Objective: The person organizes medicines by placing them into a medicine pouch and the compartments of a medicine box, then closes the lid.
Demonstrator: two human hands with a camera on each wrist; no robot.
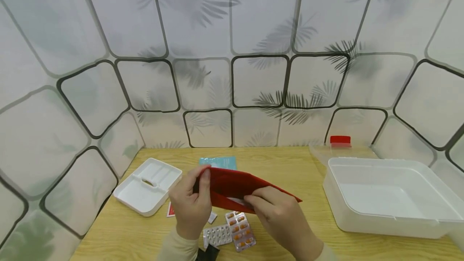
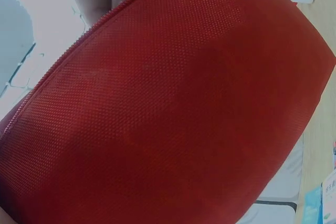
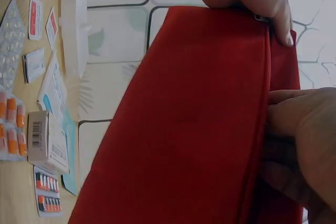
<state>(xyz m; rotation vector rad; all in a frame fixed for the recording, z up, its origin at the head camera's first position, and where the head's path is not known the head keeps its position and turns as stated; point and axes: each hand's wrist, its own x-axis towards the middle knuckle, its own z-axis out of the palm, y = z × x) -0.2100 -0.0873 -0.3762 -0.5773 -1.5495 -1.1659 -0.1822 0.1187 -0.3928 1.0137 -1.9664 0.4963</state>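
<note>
A red zippered pouch [image 1: 250, 180] is held up in front of me, its mouth spread apart. My left hand [image 1: 190, 204] pinches its left end at the zipper edge, thumb on the near side. The fingers of my right hand [image 1: 279, 216] reach into the mouth near the right end. Beside those fingertips a bit of something white [image 1: 237, 201] shows inside. From the right wrist, the pouch wall [image 3: 194, 114] hides part of these fingers, and I cannot tell whether they grip anything. In the left wrist view the pouch [image 2: 173, 108] fills most of the picture.
Below the pouch lie an orange capsule blister pack [image 1: 241, 230], a silver blister pack [image 1: 217, 235] and small packets [image 3: 35, 65]. A small box [image 3: 47, 142] stands near another capsule strip [image 3: 48, 192]. A white divided tray [image 1: 141, 192] sits left, a white tub [image 1: 384, 220] right.
</note>
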